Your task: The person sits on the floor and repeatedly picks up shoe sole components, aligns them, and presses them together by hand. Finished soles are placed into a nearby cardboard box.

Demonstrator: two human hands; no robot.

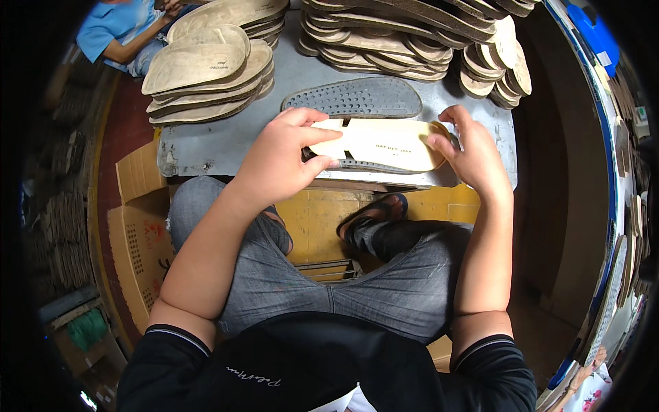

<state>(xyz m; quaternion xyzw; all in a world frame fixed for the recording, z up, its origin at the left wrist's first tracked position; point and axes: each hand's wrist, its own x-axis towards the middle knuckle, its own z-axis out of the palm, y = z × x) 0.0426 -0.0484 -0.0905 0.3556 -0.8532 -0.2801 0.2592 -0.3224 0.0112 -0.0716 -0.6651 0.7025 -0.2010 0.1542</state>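
Head view looks straight down on a seated person whose two bare forearms reach forward over grey trousers to the near edge of a grey table [206,147]. Left hand [278,161] curls its fingers [321,134] around the heel end of a pale tan insole [388,145], thumb below and fingers on top, grasping it. Right hand [470,151] meets the toe end of the same insole, its fingers [439,143] pressing on the rounded edge, so the piece is held between both hands. It lies flat on top of a dark grey sole [357,165] that shows just beneath it at the table's front edge. A second grey dotted sole [353,99] rests just behind. Farther back, stacks of tan insoles [206,75] fill the left of the table, with more piles [405,34] across the far right. Flattened cardboard [141,233] lies on the floor at left, and another person in a blue shirt [113,31] sits at the top left corner.
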